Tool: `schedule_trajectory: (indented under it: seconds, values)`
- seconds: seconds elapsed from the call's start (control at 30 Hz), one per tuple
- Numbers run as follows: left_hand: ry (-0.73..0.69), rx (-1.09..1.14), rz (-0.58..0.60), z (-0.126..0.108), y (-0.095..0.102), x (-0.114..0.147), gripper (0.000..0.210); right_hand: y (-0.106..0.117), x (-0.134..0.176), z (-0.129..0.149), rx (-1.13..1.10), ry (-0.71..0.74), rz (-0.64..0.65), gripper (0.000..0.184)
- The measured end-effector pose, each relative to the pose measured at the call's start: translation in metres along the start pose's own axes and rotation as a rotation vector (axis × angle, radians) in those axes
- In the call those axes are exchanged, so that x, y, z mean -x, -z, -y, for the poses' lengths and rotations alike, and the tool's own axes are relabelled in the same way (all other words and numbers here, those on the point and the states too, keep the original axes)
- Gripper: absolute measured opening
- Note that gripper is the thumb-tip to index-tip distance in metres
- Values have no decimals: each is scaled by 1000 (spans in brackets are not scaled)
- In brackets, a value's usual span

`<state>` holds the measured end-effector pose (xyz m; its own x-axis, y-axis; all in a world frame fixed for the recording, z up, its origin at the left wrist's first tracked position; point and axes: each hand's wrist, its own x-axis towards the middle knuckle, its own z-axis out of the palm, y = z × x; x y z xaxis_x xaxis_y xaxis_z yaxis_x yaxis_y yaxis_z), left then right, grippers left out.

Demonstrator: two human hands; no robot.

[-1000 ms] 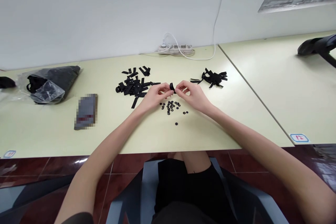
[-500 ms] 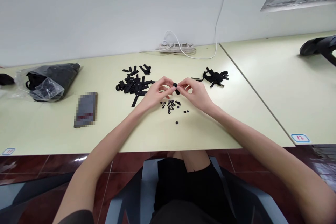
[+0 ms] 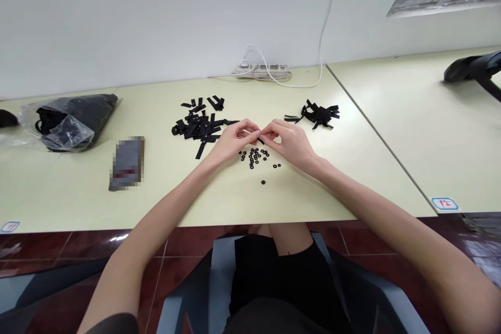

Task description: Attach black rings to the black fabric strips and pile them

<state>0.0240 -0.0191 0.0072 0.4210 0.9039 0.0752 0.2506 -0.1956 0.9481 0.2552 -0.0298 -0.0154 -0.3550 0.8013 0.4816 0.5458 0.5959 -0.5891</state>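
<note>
My left hand [image 3: 239, 138] and my right hand [image 3: 282, 138] meet over the table, fingertips pinched together on a short black fabric strip [image 3: 261, 141]. Most of the strip is hidden by the fingers. Just below the hands lie several small black ring-shaped pieces [image 3: 254, 157], with a few apart from the group and a single one [image 3: 263, 182] nearer the front edge. Left of my left hand is a loose heap of black strips [image 3: 199, 128]. A smaller bunch of black strips [image 3: 321, 114] lies beyond my right hand.
A clear plastic bag with black material [image 3: 78, 120] lies at the left, a blurred dark flat object [image 3: 127, 163] in front of it. A power strip [image 3: 262, 70] with a white cable sits by the wall. A black object [image 3: 465, 69] stands at the far right.
The black strip between my fingertips has turned and shows less. My right fingers have drawn closer to my left ones. The heaps and small rings stay where they were.
</note>
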Motion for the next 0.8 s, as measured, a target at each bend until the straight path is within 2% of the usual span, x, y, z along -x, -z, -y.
schedule_trajectory:
  seconds: [0.33,0.5,0.67,0.8]
  values:
    - [-31,4,-6,0,6,-2,28,4,-4,-3,-34,-71,65,31]
    - [-35,26,-23,3,9,-4,29,7,-5,-2,-61,-80,69,24]
    - [-28,-8,15,1,10,-2,26,8,-5,1,-16,-49,21,16]
    - [-35,-32,26,-2,9,-1,23,8,-5,1,-55,-67,72,18]
